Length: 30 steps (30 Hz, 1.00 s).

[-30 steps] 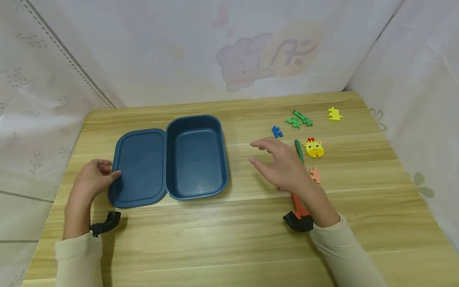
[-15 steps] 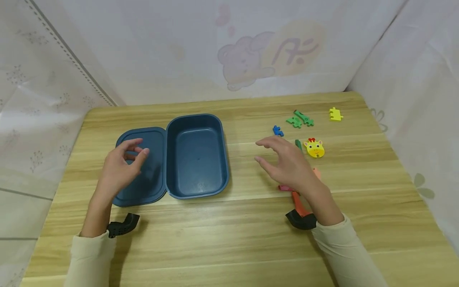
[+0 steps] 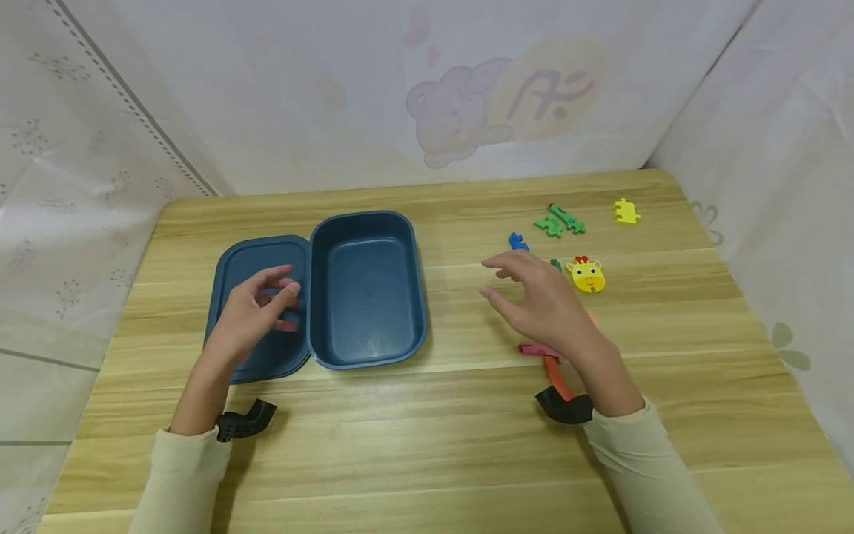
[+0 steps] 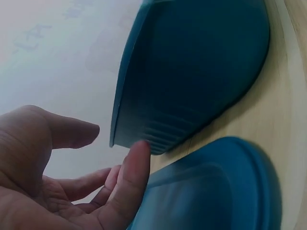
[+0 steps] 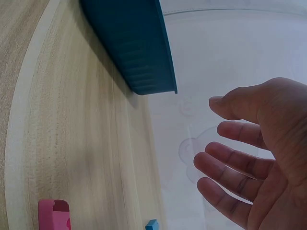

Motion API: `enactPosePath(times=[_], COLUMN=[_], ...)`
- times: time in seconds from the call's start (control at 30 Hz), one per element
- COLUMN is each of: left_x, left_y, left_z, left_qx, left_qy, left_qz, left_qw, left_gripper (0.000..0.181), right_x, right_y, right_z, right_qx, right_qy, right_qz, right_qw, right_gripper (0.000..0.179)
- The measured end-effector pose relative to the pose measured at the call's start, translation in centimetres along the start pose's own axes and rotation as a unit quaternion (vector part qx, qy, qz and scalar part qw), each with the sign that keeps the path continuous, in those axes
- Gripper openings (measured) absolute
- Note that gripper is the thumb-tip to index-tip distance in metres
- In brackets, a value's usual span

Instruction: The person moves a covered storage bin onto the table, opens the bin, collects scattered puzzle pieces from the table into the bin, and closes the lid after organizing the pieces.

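My left hand (image 3: pixel 250 315) hovers over the dark blue lid (image 3: pixel 233 271), fingers relaxed and holding nothing. Beside the lid's right edge stands a dark blue box (image 3: pixel 370 297), its inside bare. In the left wrist view, thumb and fingers are apart, with the box wall (image 4: pixel 192 76) behind them. My right hand (image 3: pixel 537 304) is held above the table between the box and the puzzle pieces, its fingers loosely bent and holding nothing. Under and near it lie a pink piece (image 3: pixel 539 350), an orange-red piece (image 3: pixel 557 378) and a blue piece (image 3: pixel 517 242). My right forearm hides part of these pieces.
Farther right lie a giraffe-face piece (image 3: pixel 587 276), green pieces (image 3: pixel 550 225) and a yellow piece (image 3: pixel 626 211). A dark green piece (image 3: pixel 556 264) shows partly behind my right hand. Patterned cloth (image 3: pixel 300 96) hangs behind the wooden table (image 3: pixel 400 445) and at its sides.
My left hand has left the lid's left edge and moved right, over the lid toward the box. My right hand has shifted slightly right. The box and pieces stay put.
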State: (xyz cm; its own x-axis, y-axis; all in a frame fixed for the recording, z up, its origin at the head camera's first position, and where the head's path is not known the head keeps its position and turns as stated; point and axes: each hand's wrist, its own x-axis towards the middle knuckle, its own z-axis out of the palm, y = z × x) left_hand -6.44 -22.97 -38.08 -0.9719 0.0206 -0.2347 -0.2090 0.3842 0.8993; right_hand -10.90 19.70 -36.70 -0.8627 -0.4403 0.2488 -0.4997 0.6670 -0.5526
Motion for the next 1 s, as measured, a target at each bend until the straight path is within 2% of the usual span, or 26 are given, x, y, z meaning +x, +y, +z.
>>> enactPosePath(times=[0.17, 0.4, 0.7, 1.0], left_x=[0.4, 0.5, 0.6, 0.7], left_y=[-0.2, -0.5, -0.6, -0.6], left_z=[0.5, 1.2, 1.3, 1.4], left_qx=[-0.031, -0.024, -0.043, -0.048], left_qy=[-0.021, -0.027, -0.02, -0.012], left_qz=[-0.015, -0.019, -0.019, -0.002], left_qw=[0.9992, 0.9992, 0.9987, 0.9988], left_gripper=[0.063, 0.063, 0.062, 0.06], right_x=[0.0, 0.0, 0.1, 0.1], right_y=[0.2, 0.4, 0.4, 1.0], right_z=[0.0, 0.2, 0.0, -0.3], right_qx=[0.006, 0.007, 0.004, -0.014], right_qy=[0.0, -0.003, -0.011, -0.021], right_qz=[-0.004, -0.003, 0.007, 0.037], right_qw=[1.0, 1.0, 0.9999, 0.999], right_gripper=[0.037, 0.037, 0.038, 0.039])
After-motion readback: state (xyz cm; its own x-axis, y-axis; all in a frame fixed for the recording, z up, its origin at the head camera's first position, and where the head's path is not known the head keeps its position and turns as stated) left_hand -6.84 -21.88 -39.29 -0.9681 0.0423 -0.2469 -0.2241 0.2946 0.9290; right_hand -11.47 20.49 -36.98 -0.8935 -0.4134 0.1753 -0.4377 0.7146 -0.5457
